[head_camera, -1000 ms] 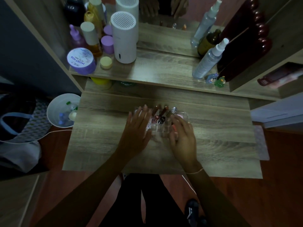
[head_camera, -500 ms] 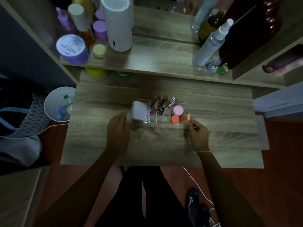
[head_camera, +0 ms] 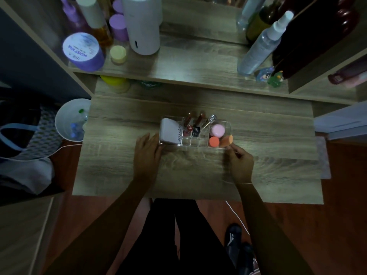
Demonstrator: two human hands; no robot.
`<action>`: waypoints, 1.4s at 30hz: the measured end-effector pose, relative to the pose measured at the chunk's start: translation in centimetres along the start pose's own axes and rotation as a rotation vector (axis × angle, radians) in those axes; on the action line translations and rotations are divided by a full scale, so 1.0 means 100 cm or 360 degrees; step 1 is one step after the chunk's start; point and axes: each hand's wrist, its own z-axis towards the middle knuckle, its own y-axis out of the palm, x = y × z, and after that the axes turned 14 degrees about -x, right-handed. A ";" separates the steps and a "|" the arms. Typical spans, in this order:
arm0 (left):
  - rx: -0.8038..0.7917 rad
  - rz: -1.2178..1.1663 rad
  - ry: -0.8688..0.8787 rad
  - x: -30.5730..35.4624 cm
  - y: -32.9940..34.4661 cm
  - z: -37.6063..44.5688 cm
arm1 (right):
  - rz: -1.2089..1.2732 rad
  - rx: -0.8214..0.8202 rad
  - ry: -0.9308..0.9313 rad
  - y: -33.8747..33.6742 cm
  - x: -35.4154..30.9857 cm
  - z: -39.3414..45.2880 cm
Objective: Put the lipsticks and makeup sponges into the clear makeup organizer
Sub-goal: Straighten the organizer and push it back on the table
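Head view, dim light: clear makeup organizer [head_camera: 228,124] sits on the wooden desk [head_camera: 198,175], near the middle, slightly toward the back. My left hand [head_camera: 147,153] lies flat on the desk at the organizer's front-left corner, fingers loosely together and extended, tips touching or just beside the clear wall, gripping nothing. My right hand [head_camera: 241,162] is at the front-right corner, fingers curled, thumb and forefinger pinched toward each other just beside the rim; cannot tell if they actually grip the wall or only touch it. Inside the organizer: white compact case [head_camera: 170,133] with dark lettering fills the left compartment. Middle small slots hold lipsticks [head_camera: 195,124], several upright or leaning back, dark red and brown tubes, one with a silvery top [head_camera: 212,117]; exact count unclear. Right compartment holds makeup sponges: pink sponge [head_camera: 217,130] at the back, coral round sponge [head_camera: 214,141] in front of it, orange sponge [head_camera: 226,140] just beside that, lying tilted against the right wall. Upper shelf [head_camera: 188,62] behind the desk carries a purple jar [head_camera: 82,50], a white cylinder [head_camera: 144,26], a small yellow-lidded pot [head_camera: 118,53] and a clear spray bottle [head_camera: 262,43]. White bin [head_camera: 68,120] stands on the floor left of the desk. My dark-clothed legs [head_camera: 178,235] show below the desk edge.
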 end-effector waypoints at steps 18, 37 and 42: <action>-0.0139 0.0189 0.0155 0.059 0.036 0.024 | -0.0033 0.0188 -0.0010 -0.061 0.031 0.025; -0.0285 0.0190 0.0226 0.141 0.095 0.045 | 0.0022 0.0134 0.0003 -0.156 0.059 0.055; -0.0309 0.0216 0.0250 0.153 0.105 0.053 | 0.0019 0.0151 0.0103 -0.171 0.068 0.065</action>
